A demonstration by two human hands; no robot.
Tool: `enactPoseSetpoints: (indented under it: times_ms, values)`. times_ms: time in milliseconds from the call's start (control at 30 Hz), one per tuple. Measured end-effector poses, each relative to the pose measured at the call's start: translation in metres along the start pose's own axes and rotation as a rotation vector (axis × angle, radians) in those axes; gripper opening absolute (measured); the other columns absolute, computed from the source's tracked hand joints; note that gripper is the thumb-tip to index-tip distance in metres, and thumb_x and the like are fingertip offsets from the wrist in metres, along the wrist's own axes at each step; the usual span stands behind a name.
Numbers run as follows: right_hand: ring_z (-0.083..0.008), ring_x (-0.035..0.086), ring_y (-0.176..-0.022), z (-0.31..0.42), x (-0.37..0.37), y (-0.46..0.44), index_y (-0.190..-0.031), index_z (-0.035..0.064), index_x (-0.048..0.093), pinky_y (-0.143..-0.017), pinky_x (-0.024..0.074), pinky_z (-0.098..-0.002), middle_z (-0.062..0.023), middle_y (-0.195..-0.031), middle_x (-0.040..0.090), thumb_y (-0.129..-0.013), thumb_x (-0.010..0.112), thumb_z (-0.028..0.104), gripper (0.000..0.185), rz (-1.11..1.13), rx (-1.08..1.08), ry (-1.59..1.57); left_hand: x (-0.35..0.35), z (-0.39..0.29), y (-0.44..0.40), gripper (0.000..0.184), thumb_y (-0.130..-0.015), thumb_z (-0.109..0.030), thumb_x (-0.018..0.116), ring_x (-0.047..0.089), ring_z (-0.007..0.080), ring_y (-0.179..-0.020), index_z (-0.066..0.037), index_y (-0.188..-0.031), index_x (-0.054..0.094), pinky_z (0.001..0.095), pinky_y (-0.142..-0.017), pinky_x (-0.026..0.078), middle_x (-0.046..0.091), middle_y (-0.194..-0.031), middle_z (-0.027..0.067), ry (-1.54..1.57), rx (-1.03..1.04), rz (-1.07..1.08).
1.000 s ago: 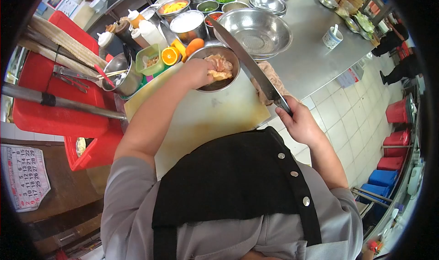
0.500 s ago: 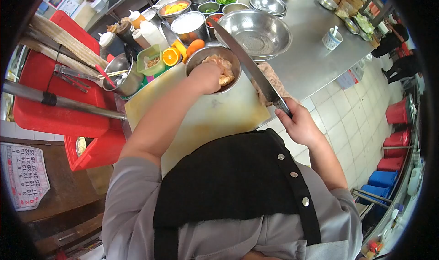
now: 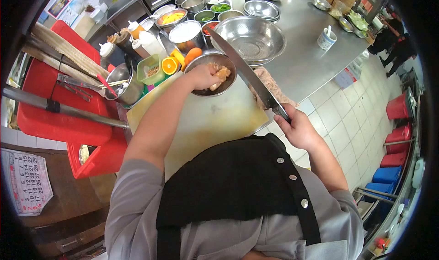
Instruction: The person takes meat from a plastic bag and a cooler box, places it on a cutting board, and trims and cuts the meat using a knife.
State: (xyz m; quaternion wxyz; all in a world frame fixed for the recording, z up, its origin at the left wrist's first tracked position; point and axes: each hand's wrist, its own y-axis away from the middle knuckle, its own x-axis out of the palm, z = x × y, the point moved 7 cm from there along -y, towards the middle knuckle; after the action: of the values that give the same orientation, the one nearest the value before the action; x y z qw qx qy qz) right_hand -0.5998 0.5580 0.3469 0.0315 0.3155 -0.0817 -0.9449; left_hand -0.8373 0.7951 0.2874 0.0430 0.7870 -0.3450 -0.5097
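Pale raw meat is held by my left hand over a round steel bowl. The fingers close on the piece, though their tips are partly hidden. Beneath the bowl lies a stained, pale cutting board. My right hand grips the handle of a long, wide-bladed knife, whose blade points up and left, raised in front of a crumpled cloth. Beside the bowl sit a halved orange and a carrot-coloured piece.
A big steel basin stands behind the knife. Squeeze bottles, a green tub and a steel pot line the left. Ingredient bowls fill the back. A patterned cup is on the metal table. People stand far right.
My left hand moved into the bowl, then back left and slightly up with a piece of meat. The knife stays in my right hand. The view has shifted slightly.
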Motion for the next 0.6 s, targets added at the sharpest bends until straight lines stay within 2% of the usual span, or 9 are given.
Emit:
enactPoseSetpoints:
  times_ms: [33,133,233,333,433,533,600]
  values:
    - [-0.0364,0.069,-0.093,0.001,-0.001,0.000,-0.123,-0.0002,0.060,-0.084,0.0529,-0.0421,-0.0237,-0.096,0.069,-0.101,0.061,0.021,0.031,0.000,0.008,0.009,0.000,0.001,0.001,0.042,-0.083,-0.036,0.070,0.070,0.0338,-0.099,-0.007,-0.114,0.073,0.0392,-0.089,0.054,0.073,-0.106,0.0206,0.033,-0.012,-0.005]
    - [-0.0364,0.069,-0.093,0.005,0.000,0.002,-0.123,-0.0005,0.059,-0.084,0.0528,-0.0424,-0.0239,-0.095,0.069,-0.100,0.061,0.021,0.031,0.009,0.021,0.024,0.008,-0.016,0.012,0.039,-0.083,-0.034,0.070,0.070,0.0327,-0.096,-0.005,-0.109,0.074,0.0391,-0.088,0.053,0.074,-0.104,0.0191,-0.221,0.115,-0.084]
    - [-0.0365,0.069,-0.092,0.006,0.000,0.001,-0.123,-0.0003,0.059,-0.083,0.0528,-0.0426,-0.0242,-0.094,0.069,-0.100,0.061,0.022,0.032,0.010,0.006,0.018,0.006,-0.007,0.005,0.039,-0.083,-0.035,0.071,0.070,0.0334,-0.094,-0.004,-0.107,0.074,0.0390,-0.086,0.054,0.074,-0.102,0.0179,-0.140,0.057,-0.182]
    - [-0.0364,0.069,-0.090,0.004,0.000,0.002,-0.123,0.0000,0.059,-0.081,0.0531,-0.0426,-0.0241,-0.092,0.069,-0.100,0.061,0.022,0.032,0.001,0.008,0.023,-0.011,0.000,0.009,0.036,-0.085,-0.031,0.071,0.071,0.0286,-0.089,-0.002,-0.106,0.073,0.0372,-0.082,0.054,0.075,-0.096,0.0144,-0.016,0.050,-0.255]
    - [-0.0365,0.070,-0.089,0.002,0.000,0.001,-0.123,0.0001,0.059,-0.080,0.0533,-0.0426,-0.0241,-0.091,0.069,-0.100,0.061,0.022,0.032,0.002,0.016,0.025,-0.020,0.007,0.015,0.031,-0.090,-0.026,0.068,0.069,0.0192,-0.084,-0.003,-0.110,0.072,0.0343,-0.081,0.053,0.075,-0.094,0.0079,0.259,0.046,-0.268]
    - [-0.0374,0.070,-0.089,-0.002,0.004,-0.002,-0.123,0.0003,0.059,-0.080,0.0535,-0.0428,-0.0243,-0.091,0.069,-0.100,0.062,0.022,0.032,0.011,0.011,0.023,-0.019,0.005,0.022,0.029,-0.095,-0.022,0.063,0.065,0.0108,-0.087,-0.005,-0.118,0.070,0.0310,-0.080,0.052,0.073,-0.099,0.0020,0.520,0.056,-0.254]
    - [-0.0383,0.069,-0.090,-0.006,0.007,-0.005,-0.123,0.0006,0.060,-0.080,0.0535,-0.0431,-0.0246,-0.092,0.069,-0.099,0.062,0.022,0.032,0.017,0.001,0.002,-0.018,0.001,0.028,0.031,-0.098,-0.025,0.062,0.064,0.0097,-0.090,-0.007,-0.122,0.067,0.0301,-0.080,0.052,0.071,-0.104,0.0010,0.618,0.079,-0.237]
